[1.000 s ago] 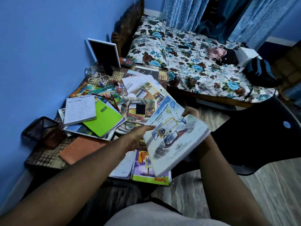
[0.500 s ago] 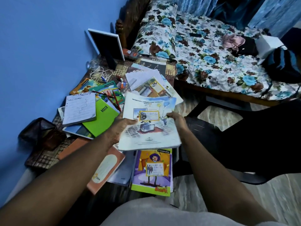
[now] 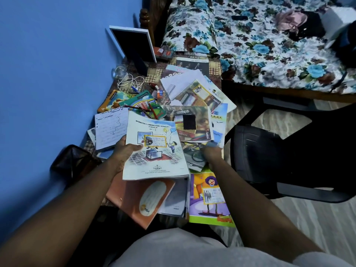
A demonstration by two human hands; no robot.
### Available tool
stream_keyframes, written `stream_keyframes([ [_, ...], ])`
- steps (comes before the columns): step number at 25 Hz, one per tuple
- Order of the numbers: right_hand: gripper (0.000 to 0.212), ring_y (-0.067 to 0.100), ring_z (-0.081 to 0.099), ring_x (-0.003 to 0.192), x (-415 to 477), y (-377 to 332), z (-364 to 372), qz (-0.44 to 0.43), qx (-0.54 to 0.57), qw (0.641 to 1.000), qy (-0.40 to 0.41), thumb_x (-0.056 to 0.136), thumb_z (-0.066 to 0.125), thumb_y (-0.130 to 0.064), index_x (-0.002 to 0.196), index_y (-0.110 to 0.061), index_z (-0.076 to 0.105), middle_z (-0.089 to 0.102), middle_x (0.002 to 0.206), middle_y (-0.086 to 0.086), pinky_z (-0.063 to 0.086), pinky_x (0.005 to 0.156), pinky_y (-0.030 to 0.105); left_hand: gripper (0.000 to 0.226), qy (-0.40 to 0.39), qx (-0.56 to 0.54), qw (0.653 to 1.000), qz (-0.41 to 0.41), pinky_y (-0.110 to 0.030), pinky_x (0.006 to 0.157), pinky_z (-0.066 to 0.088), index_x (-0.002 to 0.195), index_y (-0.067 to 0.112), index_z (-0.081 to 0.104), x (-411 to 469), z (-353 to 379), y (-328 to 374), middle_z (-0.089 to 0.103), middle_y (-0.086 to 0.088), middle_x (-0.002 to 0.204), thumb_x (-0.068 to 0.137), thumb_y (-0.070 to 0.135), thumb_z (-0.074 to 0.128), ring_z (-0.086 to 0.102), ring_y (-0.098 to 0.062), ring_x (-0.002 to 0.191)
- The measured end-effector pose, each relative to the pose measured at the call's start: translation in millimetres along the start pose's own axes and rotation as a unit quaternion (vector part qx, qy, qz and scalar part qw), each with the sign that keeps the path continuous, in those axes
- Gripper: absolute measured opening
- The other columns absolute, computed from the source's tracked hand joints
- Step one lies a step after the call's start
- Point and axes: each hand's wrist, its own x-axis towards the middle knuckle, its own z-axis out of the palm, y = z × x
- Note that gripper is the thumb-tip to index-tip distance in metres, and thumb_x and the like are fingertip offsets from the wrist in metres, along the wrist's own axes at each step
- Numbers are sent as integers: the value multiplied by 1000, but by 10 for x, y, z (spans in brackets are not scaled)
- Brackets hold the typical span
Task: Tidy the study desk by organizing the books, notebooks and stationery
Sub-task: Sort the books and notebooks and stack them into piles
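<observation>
Gripping the ICT textbook [image 3: 154, 149] by its left edge with the left hand [image 3: 125, 151], thumb curling over the cover. Holding it tilted over the orange notebook [image 3: 138, 197], just beside the handwritten notebook [image 3: 110, 130], at the near left of the cluttered desk [image 3: 154, 72]. Reaching the right hand [image 3: 210, 151] into the pile just right of the textbook, fingers blurred, perhaps touching a dark cover; not showing whether grasping anything. Leaving the clown-cover notebook [image 3: 208, 197] lying beside that wrist
</observation>
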Motion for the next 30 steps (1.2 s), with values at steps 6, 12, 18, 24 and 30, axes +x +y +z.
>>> stream_keyframes([
  [6,26,30,53,79,-488,-544,111,-104,-25,990,93,93,44,-15,116,-6,45,54,92,11,40,65,36,41,-29,28,999,7,-21,61,43,121,6,56,184,-176,28,61,-7,111,84,-9,64,58,-24,93],
  [12,24,28,49,77,-1165,-1161,-29,-229,-123,943,206,90,45,-12,113,-9,47,54,90,6,34,67,33,41,-55,37,998,-10,-38,79,53,119,11,56,349,-252,71,66,-11,116,83,-5,67,65,-31,96],
  [18,37,30,53,79,-1562,-1383,-24,-334,-250,870,262,88,46,-12,125,-17,49,61,93,9,32,64,33,39,-95,44,994,9,-34,73,52,124,6,58,433,-235,2,65,-15,116,87,-6,61,64,-33,93],
  [24,14,21,45,62,-1013,-1228,234,-300,-8,949,-93,94,52,-8,85,-4,62,52,70,14,33,53,29,40,-23,8,996,-82,-44,88,50,132,4,51,507,-260,-9,59,-12,127,101,28,47,62,-33,100],
  [30,24,6,40,42,-610,-378,732,-167,-101,963,-186,96,47,0,81,-13,58,46,58,2,31,43,22,66,5,7,997,-80,-39,106,34,145,5,38,581,-282,-39,35,-15,152,100,53,33,37,-34,137],
])
